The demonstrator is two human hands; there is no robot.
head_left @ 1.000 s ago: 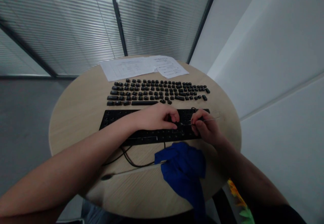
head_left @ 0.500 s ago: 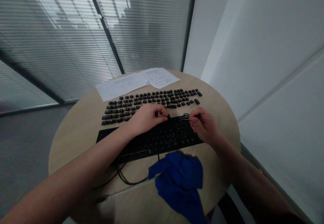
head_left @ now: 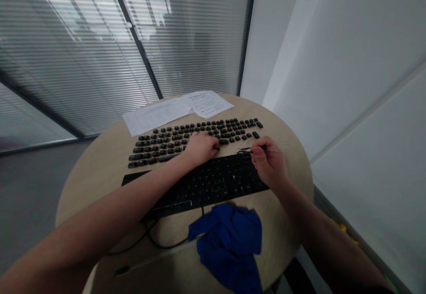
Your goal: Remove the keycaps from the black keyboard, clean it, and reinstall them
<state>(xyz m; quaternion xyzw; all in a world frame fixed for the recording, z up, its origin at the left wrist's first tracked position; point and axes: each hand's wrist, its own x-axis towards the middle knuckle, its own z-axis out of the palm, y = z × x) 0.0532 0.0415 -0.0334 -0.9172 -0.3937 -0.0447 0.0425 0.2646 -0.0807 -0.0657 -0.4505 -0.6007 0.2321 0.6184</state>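
Note:
My left hand (head_left: 202,147) reaches over the front rows of loose black keycaps (head_left: 163,146), its fingers closed around a dark keycap that mostly hides behind them. Below it lies a black keyboard (head_left: 203,183) with its key tops taken off over most of its face. My right hand (head_left: 270,161) is closed on a wire keycap puller (head_left: 244,150) beside the keyboard's back right corner. The tool has a dark body and thin wires sticking out. Part of the keyboard's left side is covered by my left forearm.
On the round wooden table (head_left: 83,205), printed papers (head_left: 209,103) lie behind the keycaps. A crumpled blue cloth (head_left: 229,241) rests in front of the keyboard, and a black cable (head_left: 163,246) loops beside it. Walls and blinds stand beyond.
My left hand has moved from the keyboard's back edge up to the keycap rows. My right hand stays nearly in place with the keycap puller. The view has shifted slightly.

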